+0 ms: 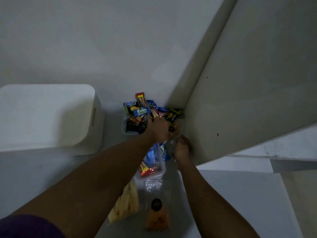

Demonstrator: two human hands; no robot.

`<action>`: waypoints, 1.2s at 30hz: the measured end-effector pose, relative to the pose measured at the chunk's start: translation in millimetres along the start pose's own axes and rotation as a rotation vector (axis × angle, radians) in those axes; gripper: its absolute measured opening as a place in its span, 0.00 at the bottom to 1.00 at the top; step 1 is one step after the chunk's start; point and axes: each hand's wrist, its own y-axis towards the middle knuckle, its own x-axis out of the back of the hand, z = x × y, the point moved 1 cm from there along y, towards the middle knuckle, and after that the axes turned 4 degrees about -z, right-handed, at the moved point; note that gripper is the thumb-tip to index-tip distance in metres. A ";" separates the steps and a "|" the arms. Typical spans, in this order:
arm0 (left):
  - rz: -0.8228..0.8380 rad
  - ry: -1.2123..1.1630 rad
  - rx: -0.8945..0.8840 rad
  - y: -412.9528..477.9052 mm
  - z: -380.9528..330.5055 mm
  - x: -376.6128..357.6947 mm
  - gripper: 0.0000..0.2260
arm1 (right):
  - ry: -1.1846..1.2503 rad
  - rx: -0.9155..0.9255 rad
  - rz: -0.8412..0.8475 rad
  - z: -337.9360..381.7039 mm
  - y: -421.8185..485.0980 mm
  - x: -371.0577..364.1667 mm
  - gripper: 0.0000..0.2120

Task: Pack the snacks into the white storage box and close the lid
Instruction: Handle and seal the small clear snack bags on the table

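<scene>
The white storage box [51, 115] stands at the left with its lid on. A clear tub [126, 130] by the corner holds several wrapped snacks, a blue Kalpa pack [142, 111] on top. My left hand [158, 130] reaches over this pile, fingers closed on a small dark snack at the tub's right edge. A second clear tub [161, 170] nearer me holds blue and red-yellow wrappers. My right hand [181, 148] grips a clear plastic bag beside it. What the bag contains is hard to make out.
A bag of yellow chips [125, 205] and a clear bag of orange snacks with a dark clip [157, 215] lie near me on the white surface. A wall panel [240, 100] closes off the right side, and a white shelf edge [257, 194] sits below it.
</scene>
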 end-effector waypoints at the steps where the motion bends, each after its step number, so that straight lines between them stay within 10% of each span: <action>1: 0.053 0.025 -0.010 8.4 -1.0 -2.8 0.18 | 0.019 -0.019 -0.006 -2.6 7.7 -1.0 0.21; 10: 0.149 0.082 -0.028 29.5 -2.2 -29.1 0.21 | -0.066 0.176 -0.135 32.1 -13.8 -0.8 0.18; 30: -0.536 -1.366 0.266 -84.6 5.4 119.3 0.27 | 0.204 0.727 -0.096 173.7 -136.6 35.4 0.03; 36: -0.532 -1.528 0.115 -143.4 4.1 176.9 0.05 | 0.352 0.673 0.103 199.8 -183.4 57.3 0.05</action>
